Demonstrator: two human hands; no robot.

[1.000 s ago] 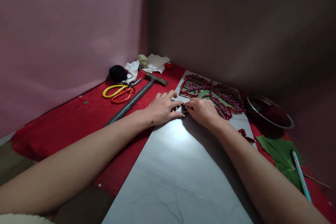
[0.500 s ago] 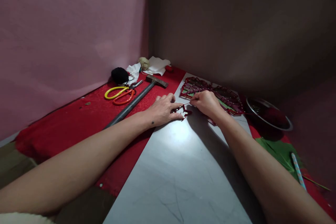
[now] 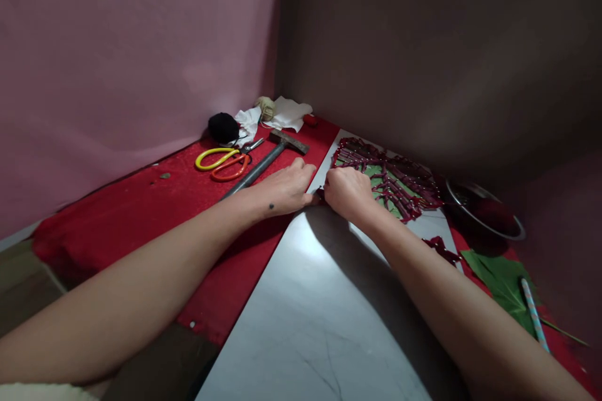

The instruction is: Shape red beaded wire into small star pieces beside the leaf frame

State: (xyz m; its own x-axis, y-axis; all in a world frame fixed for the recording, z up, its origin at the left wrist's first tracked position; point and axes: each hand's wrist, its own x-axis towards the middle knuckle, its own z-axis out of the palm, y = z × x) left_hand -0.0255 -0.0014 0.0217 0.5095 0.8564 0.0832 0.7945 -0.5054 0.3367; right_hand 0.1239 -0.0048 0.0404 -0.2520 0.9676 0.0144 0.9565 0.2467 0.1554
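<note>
Right now, one little dark piece [image 3: 320, 193] sits on the white board [image 3: 301, 301], in the gap between the left grip [image 3: 289, 188] and the right grip [image 3: 348, 191]. It is just right of the left grip and just left of the right grip. Neither one looks clearly nearer. Part of it is covered, so I can't tell which way its long side points. The left grip has loose, bent fingers, with the thumb at the edge of the piece; I can't tell if it is pinching. The right grip is curled up like a ball, and I can't see if anything is inside. A big purple string shape [image 3: 409, 172] lies past the right grip, off to its right. The hammer [image 3: 260, 165] lies past the left grip and to its left, with the scissors [image 3: 243, 149] farther left.
</note>
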